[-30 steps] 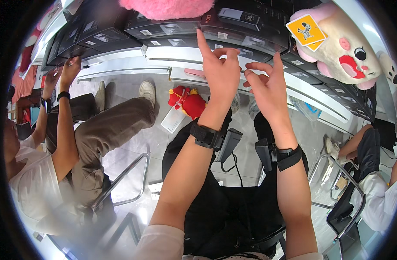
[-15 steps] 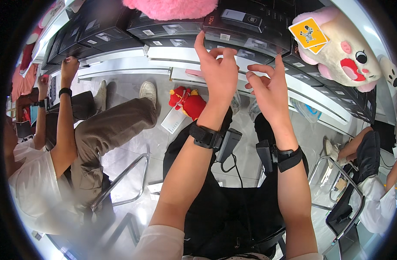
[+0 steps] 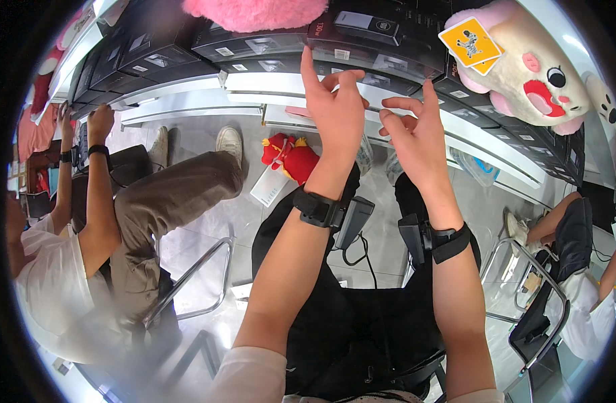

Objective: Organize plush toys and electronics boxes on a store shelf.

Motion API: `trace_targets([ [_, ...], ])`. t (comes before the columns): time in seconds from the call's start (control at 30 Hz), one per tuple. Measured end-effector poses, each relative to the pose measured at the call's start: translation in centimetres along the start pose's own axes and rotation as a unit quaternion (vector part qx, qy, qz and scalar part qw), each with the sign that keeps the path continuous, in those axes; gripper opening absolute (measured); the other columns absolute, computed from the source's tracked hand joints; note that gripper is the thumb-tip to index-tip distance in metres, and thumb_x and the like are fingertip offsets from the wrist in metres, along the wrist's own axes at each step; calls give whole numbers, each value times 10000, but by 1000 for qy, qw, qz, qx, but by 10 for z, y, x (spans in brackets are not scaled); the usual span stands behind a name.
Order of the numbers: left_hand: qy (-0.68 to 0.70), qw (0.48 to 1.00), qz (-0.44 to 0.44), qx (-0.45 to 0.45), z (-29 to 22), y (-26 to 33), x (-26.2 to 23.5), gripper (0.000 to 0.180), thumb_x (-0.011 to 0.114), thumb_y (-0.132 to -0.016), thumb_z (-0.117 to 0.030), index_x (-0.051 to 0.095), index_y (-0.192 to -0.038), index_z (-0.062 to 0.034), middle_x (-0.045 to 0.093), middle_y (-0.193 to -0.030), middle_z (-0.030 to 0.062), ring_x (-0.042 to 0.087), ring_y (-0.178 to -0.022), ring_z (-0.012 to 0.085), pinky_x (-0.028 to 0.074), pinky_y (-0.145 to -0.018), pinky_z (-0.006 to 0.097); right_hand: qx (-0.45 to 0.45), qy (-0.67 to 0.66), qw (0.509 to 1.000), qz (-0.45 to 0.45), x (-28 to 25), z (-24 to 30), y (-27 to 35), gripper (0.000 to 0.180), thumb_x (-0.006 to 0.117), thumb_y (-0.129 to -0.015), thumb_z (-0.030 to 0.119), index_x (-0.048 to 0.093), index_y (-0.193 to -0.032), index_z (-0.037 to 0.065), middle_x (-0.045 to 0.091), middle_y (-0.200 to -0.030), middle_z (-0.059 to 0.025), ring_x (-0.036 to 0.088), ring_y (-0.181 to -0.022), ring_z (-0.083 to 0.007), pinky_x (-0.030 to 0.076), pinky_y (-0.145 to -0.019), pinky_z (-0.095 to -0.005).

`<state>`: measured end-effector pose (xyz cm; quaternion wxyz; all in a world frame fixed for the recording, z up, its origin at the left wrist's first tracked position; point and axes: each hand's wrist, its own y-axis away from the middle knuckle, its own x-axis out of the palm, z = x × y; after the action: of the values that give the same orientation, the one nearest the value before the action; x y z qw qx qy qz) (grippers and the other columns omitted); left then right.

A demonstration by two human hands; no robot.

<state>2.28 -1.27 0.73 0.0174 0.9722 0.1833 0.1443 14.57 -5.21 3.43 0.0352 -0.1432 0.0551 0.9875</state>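
My left hand [image 3: 336, 111] has its index finger stretched up to the lower left corner of a black box [image 3: 368, 47], the other fingers partly bent. Near that box's lower right corner is the index fingertip of my right hand [image 3: 414, 138]; its remaining fingers are loosely curled and apart. Whether either fingertip presses on the box cannot be made out. Nothing shows between the two hands. Each wrist wears a black strap with a black device [image 3: 355, 221]. On top of the boxes to the right lies a plush toy [image 3: 519, 74] with orange zebra cards [image 3: 470, 43] on it.
A pink fluffy thing [image 3: 261, 13] rests on the boxes. More black boxes [image 3: 157, 50] line the white table edge [image 3: 244, 84]. Below are a red plush toy [image 3: 291, 158] and a white box [image 3: 271, 185]. People sit on both sides, near metal chair frames [image 3: 221, 282].
The boxes, plush toy and cards sit slightly further left in view. My hands keep nearly the same pose. The person at left has shifted both hands.
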Motion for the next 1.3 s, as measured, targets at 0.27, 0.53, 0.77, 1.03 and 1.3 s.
trace_targets([
  [0.27, -18, 1000, -16, 9, -2, 0, 5, 722, 507, -958, -56, 141, -1579, -21, 734, -994, 132, 580, -537, 129, 468, -503, 256, -28, 30, 999, -1, -9, -11, 2, 875, 707, -892, 139, 182, -1552, -95, 706, -1117, -97, 641, -758, -137, 532, -692, -284],
  [0.53, -12, 1000, -7, 11, -1, -1, 1, 717, 516, -943, -44, 166, -1569, -34, 725, -962, 129, 580, -551, 128, 479, -518, 259, -33, 28, 999, -6, -14, -12, 0, 814, 711, -894, 141, 241, -1519, -86, 710, -1111, -100, 645, -740, -136, 531, -703, -286],
  [0.77, -9, 1000, -3, -5, -8, -10, -9, 615, 542, -919, -55, 281, -1476, -41, 732, -912, 139, 574, -549, 137, 453, -502, 260, -28, 32, 999, -3, -15, -8, 1, 823, 710, -893, 142, 236, -1521, -102, 710, -1104, -101, 647, -739, -131, 532, -719, -287],
  [1.03, -43, 999, -16, -17, -18, -22, -23, 435, 576, -906, -56, 429, -1314, -33, 717, -908, 141, 576, -569, 137, 457, -526, 265, -13, 2, 1000, -9, -19, 1, -1, 802, 705, -895, 131, 257, -1509, -125, 705, -1109, -106, 661, -746, -134, 533, -710, -282],
  [1.3, -103, 994, 25, 10, -20, -11, -24, 523, 576, -922, -52, 371, -1396, 25, 730, -965, 153, 563, -565, 119, 452, -524, 251, -18, -16, 999, 35, -37, 7, 4, 671, 703, -888, 143, 427, -1461, -69, 719, -1079, -76, 676, -745, -118, 519, -655, -265],
])
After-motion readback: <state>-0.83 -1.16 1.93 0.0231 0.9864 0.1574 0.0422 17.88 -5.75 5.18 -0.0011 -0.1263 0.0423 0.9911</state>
